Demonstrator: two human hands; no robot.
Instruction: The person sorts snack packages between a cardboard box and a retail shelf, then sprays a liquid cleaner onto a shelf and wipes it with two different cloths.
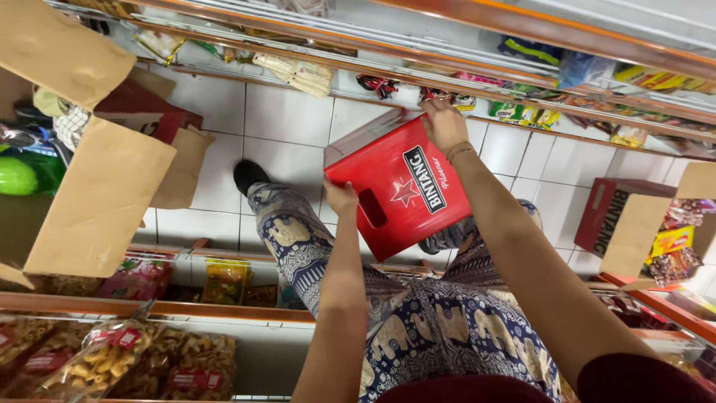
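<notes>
Head view, looking down a narrow shop aisle. A red rectangular cardboard carton point(399, 186) with a white star emblem, a black label patch and an oval hand-hole cut in its face is held in the air over the white tiled floor point(287, 116), between two shelf runs and above the person's patterned blue-and-white trousers point(418, 328). The left hand point(341, 198) grips the carton's near lower edge, thumb on the printed face, the other fingers hidden behind the cardboard; they appear closed on the edge. The right hand point(444, 125) closes over the far upper corner, fingers curled round it and out of sight, a thin band on the wrist.

The carton is tilted, one corner low, and close to the orange-edged metal shelf point(522, 89) that carries small bright snack packets point(526, 113). A black shoe point(248, 176) stands on the tiles below. To one side stand open brown cardboard boxes point(101, 198); to the other, a second red carton with open brown flaps point(623, 224), filled with sweets. Clear bags of fried snacks point(104, 358) lie on the nearer shelf.

Hazards, as judged: both grips sit on edges rather than in the hand-hole, so a heavy carton could slip or rotate and fall toward the foot; whether its top flap is sealed cannot be told, and contents could spill if it is loose. The raised corner could also sweep packets off the shelf.
</notes>
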